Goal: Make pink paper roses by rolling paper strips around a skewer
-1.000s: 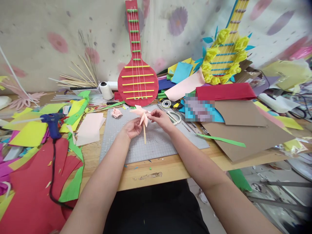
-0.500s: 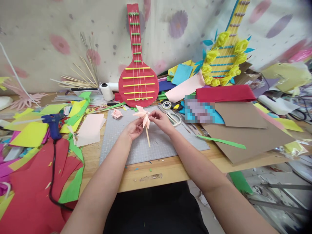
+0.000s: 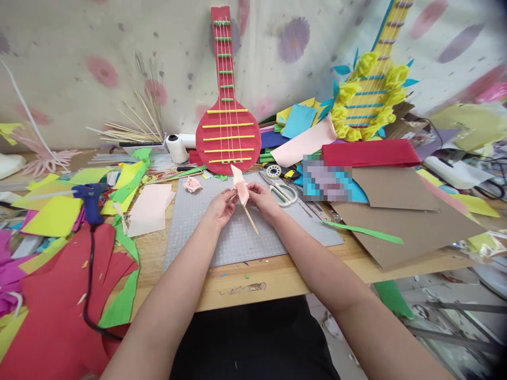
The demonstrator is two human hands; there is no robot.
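Note:
Between my two hands is a pale pink paper flower on a thin wooden stick, which slants down to the right over the grey cutting mat. My left hand pinches the flower from the left. On its other side, the fingers of my right hand close on the petals; the fingertips are partly hidden behind the paper. A small pink paper rose lies on the mat's back left. White-handled scissors rest just beyond my right hand.
A red paper guitar leans at the back, and a yellow flower-trimmed guitar stands right of it. Left are a blue glue gun, pink paper sheets and red paper. Brown cardboard covers the right side.
The flower has turned in my hands, so its petals now point up and down, and the stick's lower end has swung right. My view has shifted slightly.

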